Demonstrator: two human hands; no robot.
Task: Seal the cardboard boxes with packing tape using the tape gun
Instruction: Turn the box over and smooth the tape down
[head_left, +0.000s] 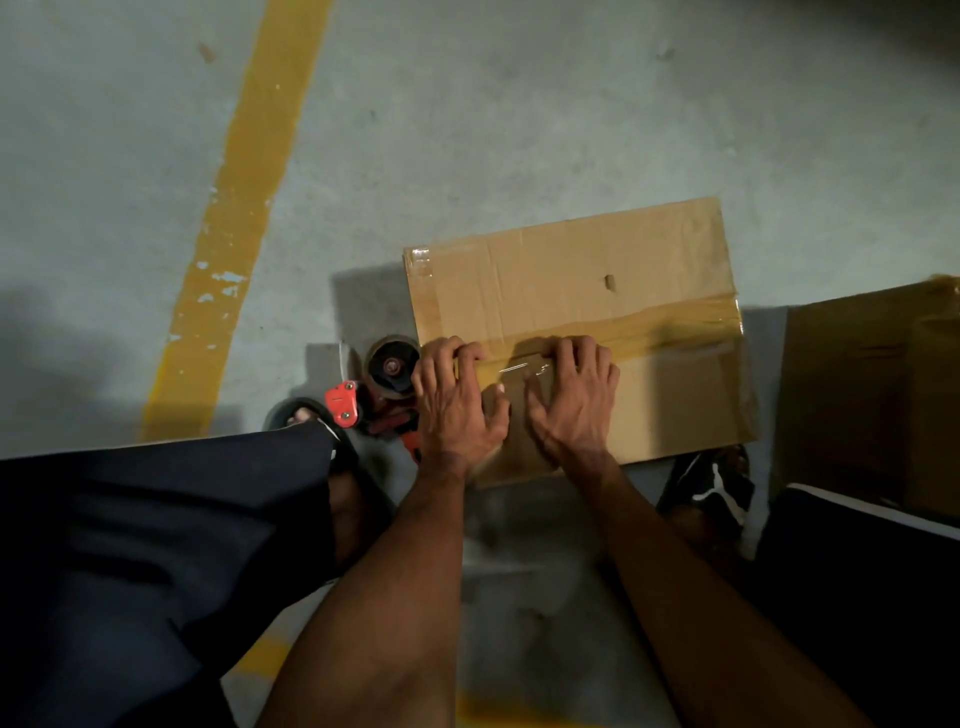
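On the grey concrete floor, just beyond our knees, lies the cardboard box, its top facing up. We see a strip of clear packing tape running along the centre seam from the right edge toward our hands, and a short piece of tape over the far-left corner.

Both hands rest on the near-left part of the box top. Our left hand lies palm down with the fingertips bent over the seam line and the thumb spread to the right; it grips nothing. Our right hand sits just beside it, palm down, fingers likewise bent at the seam, pressing the shiny tape end between the two hands. The two thumbs are close but we cannot tell if they touch.

The tape gun, red with a brown roll, lies on the floor just left of the box, near the left hand and apart from it.

A second box stands to the right. A yellow painted line crosses the floor at left. Black sandals show near the box's near edge.
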